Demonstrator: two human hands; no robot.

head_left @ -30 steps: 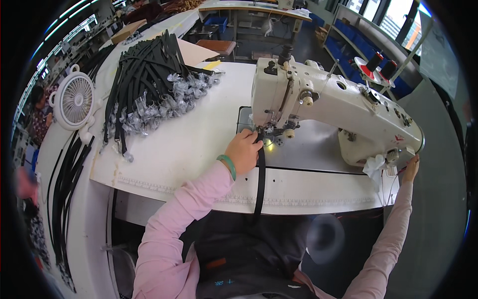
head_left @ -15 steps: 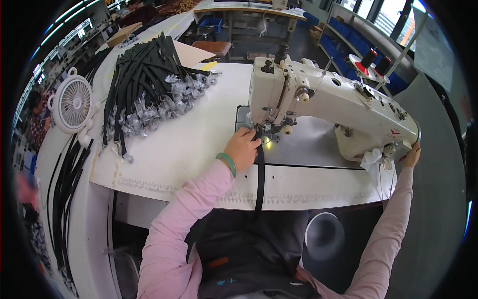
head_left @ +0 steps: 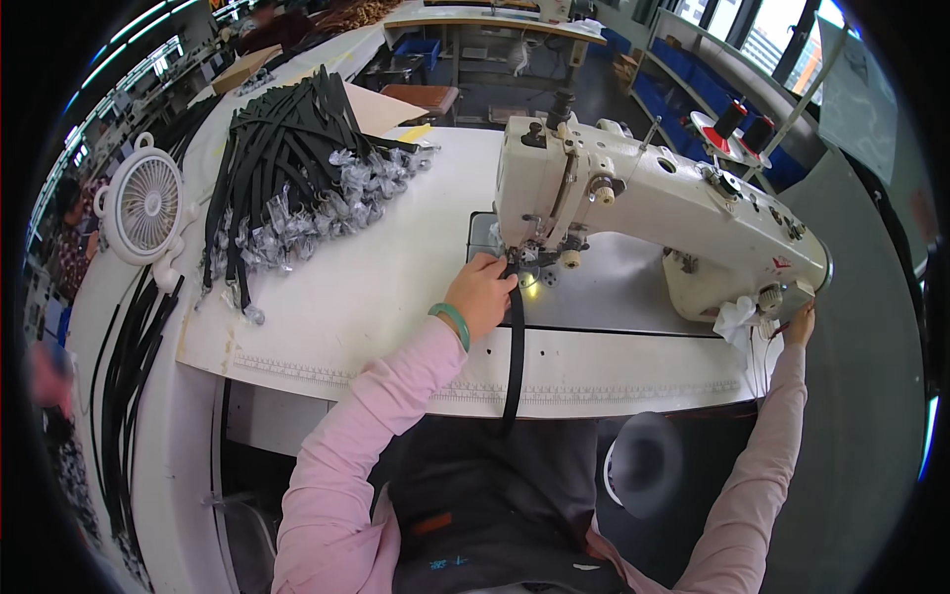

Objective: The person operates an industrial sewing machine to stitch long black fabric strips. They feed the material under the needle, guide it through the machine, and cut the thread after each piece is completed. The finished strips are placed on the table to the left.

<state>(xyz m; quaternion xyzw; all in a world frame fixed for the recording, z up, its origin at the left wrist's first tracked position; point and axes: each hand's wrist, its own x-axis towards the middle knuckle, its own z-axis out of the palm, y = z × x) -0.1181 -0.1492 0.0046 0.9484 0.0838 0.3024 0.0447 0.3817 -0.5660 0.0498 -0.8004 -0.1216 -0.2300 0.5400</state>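
My left hand [head_left: 482, 295], a green bangle [head_left: 452, 325] at its wrist, pinches a black strap [head_left: 516, 346] just in front of the needle area of a white sewing machine [head_left: 653, 178]. From the fingers the strap runs toward me and hangs over the table's near edge. The strap's far end is hidden under the presser foot and fingers. At the machine's right end, my right hand [head_left: 798, 327] is closed at the lower rim of the handwheel [head_left: 829, 265]; its fingertips are partly hidden.
Left on the white table [head_left: 396, 287] lies a pile of black straps [head_left: 287, 158] with plastic-wrapped ends. A white fan [head_left: 148, 203] stands beyond it, above more hanging black strips [head_left: 124, 396]. Thread spools [head_left: 732, 119] stand behind the machine. Other people sit at the far left.
My right hand has moved down and slightly left around the machine's right end. My left hand stays on the strap, whose hanging part has shifted slightly.
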